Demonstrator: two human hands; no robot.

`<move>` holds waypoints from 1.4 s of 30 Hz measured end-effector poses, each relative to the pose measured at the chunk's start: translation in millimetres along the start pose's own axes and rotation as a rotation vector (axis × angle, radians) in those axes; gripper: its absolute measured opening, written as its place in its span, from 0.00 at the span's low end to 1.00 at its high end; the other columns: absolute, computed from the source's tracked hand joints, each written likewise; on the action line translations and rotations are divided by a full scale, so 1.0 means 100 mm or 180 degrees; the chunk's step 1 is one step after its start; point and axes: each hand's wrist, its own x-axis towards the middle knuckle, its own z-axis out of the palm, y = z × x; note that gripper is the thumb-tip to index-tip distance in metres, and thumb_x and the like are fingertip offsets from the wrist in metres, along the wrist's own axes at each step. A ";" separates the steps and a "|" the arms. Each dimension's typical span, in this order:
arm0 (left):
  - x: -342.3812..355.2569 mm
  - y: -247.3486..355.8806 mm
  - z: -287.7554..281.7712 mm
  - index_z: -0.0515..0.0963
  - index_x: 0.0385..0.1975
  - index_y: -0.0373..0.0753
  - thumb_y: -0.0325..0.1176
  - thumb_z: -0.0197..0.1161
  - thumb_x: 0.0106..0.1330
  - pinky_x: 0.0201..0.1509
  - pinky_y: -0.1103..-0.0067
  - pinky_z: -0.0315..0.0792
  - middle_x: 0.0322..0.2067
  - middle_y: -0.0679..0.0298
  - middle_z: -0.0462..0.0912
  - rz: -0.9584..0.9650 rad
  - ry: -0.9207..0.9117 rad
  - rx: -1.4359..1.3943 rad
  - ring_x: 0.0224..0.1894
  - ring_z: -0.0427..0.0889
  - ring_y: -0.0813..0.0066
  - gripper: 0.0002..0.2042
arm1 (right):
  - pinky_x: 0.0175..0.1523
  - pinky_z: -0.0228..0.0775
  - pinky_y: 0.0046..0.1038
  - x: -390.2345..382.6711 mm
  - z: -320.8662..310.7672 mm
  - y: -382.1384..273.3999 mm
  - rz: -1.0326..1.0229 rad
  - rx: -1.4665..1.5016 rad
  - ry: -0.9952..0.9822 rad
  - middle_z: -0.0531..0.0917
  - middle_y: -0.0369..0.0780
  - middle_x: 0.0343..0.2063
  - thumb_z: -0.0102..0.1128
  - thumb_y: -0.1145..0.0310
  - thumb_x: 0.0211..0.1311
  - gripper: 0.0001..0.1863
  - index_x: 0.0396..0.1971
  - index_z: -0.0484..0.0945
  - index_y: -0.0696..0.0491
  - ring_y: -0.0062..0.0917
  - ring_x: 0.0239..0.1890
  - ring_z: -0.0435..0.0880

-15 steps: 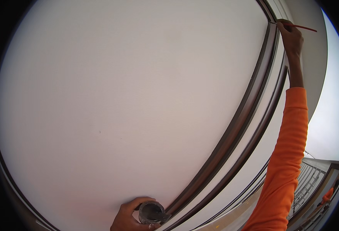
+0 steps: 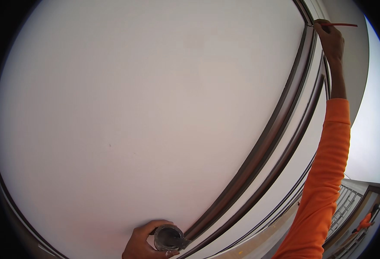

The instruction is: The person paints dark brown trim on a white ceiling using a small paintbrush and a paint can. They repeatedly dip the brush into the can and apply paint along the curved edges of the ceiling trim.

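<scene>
My right hand, at the top right, grips a thin red stick beside a joint in the dark brown moulding. The stick's tip is hidden by my fingers. At the bottom, my left hand is wrapped round a dark, smeared, open cup, with its thumb on the lower rim. The cup is held against or very near the white panel, at the lower end of the moulding.
More dark trim runs parallel to the right of the moulding. At the lower right are a metal railing, a brown-framed opening and a person in orange. A bright pale area lies beyond my right arm.
My right hand and arm have shifted slightly rightward, and the red stick sits more level. My left hand with the cup has moved very slightly left.
</scene>
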 end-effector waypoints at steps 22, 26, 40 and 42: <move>-0.29 0.22 -0.53 0.75 0.59 0.35 0.41 0.85 0.45 0.59 0.70 0.77 0.48 0.56 0.86 0.0381 -0.0188 0.0065 0.51 0.85 0.65 0.40 | 0.63 0.72 0.32 0.37 -0.13 -0.48 0.0144 0.0040 -0.0291 0.90 0.41 0.45 0.65 0.49 0.59 0.22 0.47 0.89 0.46 0.32 0.54 0.87; -0.30 0.19 -0.55 0.72 0.64 0.36 0.44 0.84 0.48 0.57 0.70 0.77 0.50 0.54 0.85 0.0768 -0.0279 0.0380 0.52 0.84 0.65 0.43 | 0.63 0.72 0.32 0.42 -0.19 -0.45 0.0083 -0.0033 -0.0392 0.90 0.41 0.45 0.65 0.49 0.61 0.21 0.48 0.89 0.46 0.32 0.54 0.86; -0.30 0.21 -0.35 0.73 0.63 0.36 0.46 0.83 0.47 0.57 0.70 0.76 0.51 0.55 0.84 0.0543 -0.0291 -0.0030 0.52 0.84 0.64 0.42 | 0.61 0.74 0.34 0.58 -0.32 -0.48 -0.0423 -0.0393 -0.0437 0.90 0.44 0.43 0.61 0.47 0.66 0.24 0.48 0.87 0.52 0.36 0.51 0.88; -0.29 0.19 -0.35 0.73 0.63 0.36 0.46 0.83 0.47 0.58 0.70 0.76 0.51 0.55 0.84 0.0549 -0.0281 -0.0086 0.53 0.83 0.64 0.42 | 0.60 0.74 0.34 0.60 -0.29 -0.47 -0.0458 -0.0477 -0.0439 0.90 0.44 0.43 0.61 0.46 0.66 0.25 0.48 0.87 0.52 0.36 0.51 0.88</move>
